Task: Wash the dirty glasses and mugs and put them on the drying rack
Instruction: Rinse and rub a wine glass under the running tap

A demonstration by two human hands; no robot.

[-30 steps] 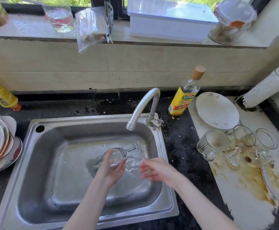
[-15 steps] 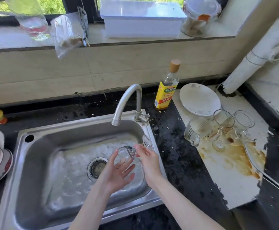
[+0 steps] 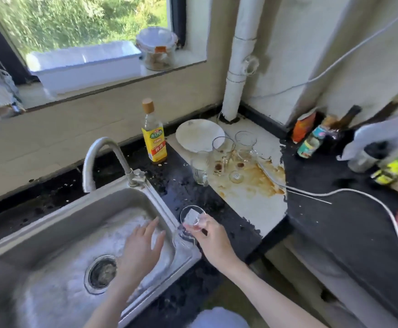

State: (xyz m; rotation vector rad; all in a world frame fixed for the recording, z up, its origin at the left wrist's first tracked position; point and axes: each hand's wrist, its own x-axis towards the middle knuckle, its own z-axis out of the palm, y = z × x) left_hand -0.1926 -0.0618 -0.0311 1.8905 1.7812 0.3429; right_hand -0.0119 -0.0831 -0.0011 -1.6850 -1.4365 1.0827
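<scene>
Glass (image 3: 192, 217) pinched in right hand (image 3: 211, 237) grip, rim up

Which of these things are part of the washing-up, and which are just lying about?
Job: clear stemmed glass in the right hand; steel sink; curved steel tap; dirty clear glasses on the stained counter.
Lying about: yellow-labelled bottle; white plate; lidded jar.

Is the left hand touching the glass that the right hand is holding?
Apart. The head view shows the left hand over the sink basin, steel rim between it and the glass.
</scene>
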